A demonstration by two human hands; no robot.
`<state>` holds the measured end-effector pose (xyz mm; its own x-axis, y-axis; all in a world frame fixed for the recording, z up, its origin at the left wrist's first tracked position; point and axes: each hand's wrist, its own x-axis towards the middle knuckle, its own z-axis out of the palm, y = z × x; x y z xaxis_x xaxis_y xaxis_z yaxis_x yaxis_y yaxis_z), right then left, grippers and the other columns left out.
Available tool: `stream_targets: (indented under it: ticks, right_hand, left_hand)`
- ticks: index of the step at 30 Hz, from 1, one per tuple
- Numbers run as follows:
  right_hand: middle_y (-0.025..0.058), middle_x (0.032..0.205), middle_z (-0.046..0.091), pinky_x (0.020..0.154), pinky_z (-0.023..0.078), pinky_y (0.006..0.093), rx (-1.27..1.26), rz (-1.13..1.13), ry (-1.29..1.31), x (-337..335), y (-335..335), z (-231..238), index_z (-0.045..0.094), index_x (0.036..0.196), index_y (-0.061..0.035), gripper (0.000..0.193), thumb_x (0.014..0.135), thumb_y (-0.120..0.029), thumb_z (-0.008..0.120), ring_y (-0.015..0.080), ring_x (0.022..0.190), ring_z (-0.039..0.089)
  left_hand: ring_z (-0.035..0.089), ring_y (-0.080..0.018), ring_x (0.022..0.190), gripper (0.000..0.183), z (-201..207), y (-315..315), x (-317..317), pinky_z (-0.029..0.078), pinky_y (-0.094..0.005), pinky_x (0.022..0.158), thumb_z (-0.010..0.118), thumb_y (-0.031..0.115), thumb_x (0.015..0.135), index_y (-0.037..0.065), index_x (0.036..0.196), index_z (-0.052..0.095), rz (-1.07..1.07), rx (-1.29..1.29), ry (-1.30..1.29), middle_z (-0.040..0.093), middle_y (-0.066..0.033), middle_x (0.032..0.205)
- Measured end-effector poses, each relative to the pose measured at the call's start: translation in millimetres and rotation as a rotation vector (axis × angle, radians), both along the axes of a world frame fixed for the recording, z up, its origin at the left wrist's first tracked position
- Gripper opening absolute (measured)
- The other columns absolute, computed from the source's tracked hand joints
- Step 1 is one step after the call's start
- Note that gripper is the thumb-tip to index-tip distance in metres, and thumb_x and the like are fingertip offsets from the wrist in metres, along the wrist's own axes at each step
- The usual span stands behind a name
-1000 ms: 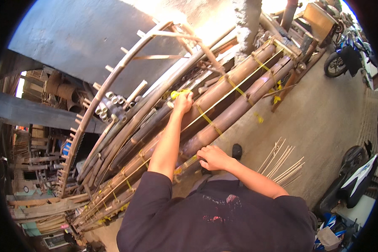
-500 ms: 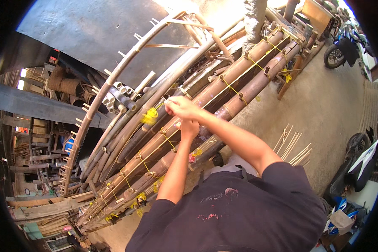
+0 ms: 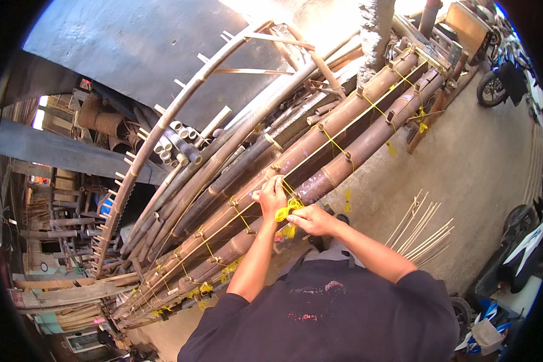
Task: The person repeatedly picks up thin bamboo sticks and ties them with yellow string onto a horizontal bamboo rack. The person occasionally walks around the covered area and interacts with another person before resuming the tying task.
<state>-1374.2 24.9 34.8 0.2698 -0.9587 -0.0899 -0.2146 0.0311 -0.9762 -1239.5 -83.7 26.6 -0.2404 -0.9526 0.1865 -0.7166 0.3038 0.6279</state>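
Two long brown bamboo poles (image 3: 338,123) lie side by side on a slant, with short pegs on them. A thin pale strip runs between them, and yellow string (image 3: 333,140) crosses from peg to peg. My left hand (image 3: 271,198) rests at the far pole, its fingers curled and pressed together; what they pinch is hidden. My right hand (image 3: 315,220) is closed on a looped bundle of yellow string (image 3: 291,209), just right of my left wrist. Several more yellow string bundles (image 3: 200,289) hang along the near pole at lower left.
Behind the poles stands a curved bamboo frame (image 3: 174,108) with pegs sticking out. Dark bamboo lengths (image 3: 223,181) lie beyond the two poles. Thin sticks (image 3: 421,232) spread over the concrete floor (image 3: 446,163) at right. Motorcycles (image 3: 502,78) are parked along the right side.
My right hand has come down from beyond the far pole to the near side, bringing the yellow string bundle. My left hand has shifted slightly up to the far pole.
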Motion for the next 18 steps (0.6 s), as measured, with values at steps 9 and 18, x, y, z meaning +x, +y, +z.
stream_targets:
  ticks: [9, 18]
  right_hand:
    - [0.0068, 0.12, 0.062, 0.096, 0.047, 0.04, 0.139, -1.049, -1.483, -46, 95, -51, 0.056, 0.116, -0.0119, 0.027, 0.104, -0.035, 0.047, 0.0209, 0.112, 0.057]
    - [0.0084, 0.113, 0.065, 0.089, 0.053, 0.0366, 0.762, -0.33, -1.332, 139, 71, -59, 0.058, 0.127, -0.0071, 0.056, 0.098, -0.054, 0.048, 0.0192, 0.099, 0.064]
  left_hand:
    - [0.065, -0.0259, 0.07, 0.023, 13, -139, -31, 0.049, -0.0385, 0.064, 0.05, 0.02, 0.099, 0.005, 0.103, 0.067, -0.018, -0.034, 0.272, 0.068, -0.0144, 0.079]
    - [0.065, -0.0413, 0.096, 0.036, 19, -114, 83, 0.05, -0.0494, 0.083, 0.048, 0.03, 0.098, 0.001, 0.098, 0.068, -0.158, -0.07, -0.019, 0.068, -0.0246, 0.097]
